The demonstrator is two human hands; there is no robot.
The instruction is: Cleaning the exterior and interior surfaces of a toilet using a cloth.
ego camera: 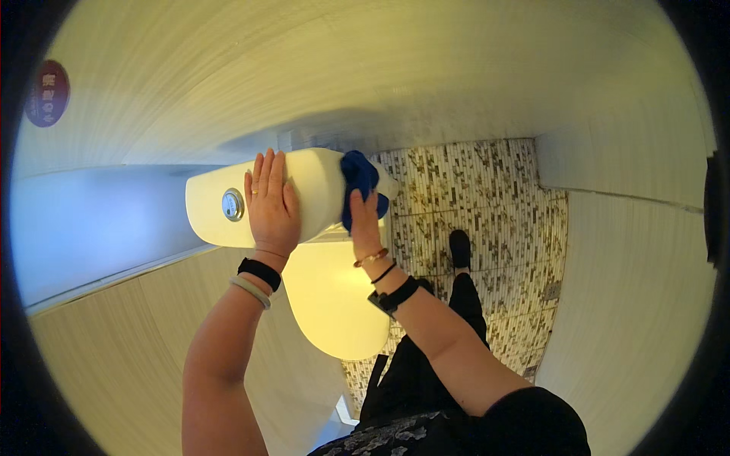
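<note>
My left hand (275,202) lies flat on the lid of a white toilet tank (313,176), its fingers extended beside the round chrome flush button (232,204). At the tank's right side, my right hand (365,222) presses a dark blue cloth (358,174) against the ceramic. Part of the cloth hangs past my fingers, and the palm side of that hand is hidden. Below the tank, the toilet's closed lid (336,296) shows between my forearms.
Pale wood-grain panels (399,62) enclose the stall. An oval sign with writing (48,94) is fixed on the upper left wall. Mosaic-patterned tiles (502,171) cover the floor, where my dark shoe (459,249) stands. A floor drain (551,290) sits near the right wall.
</note>
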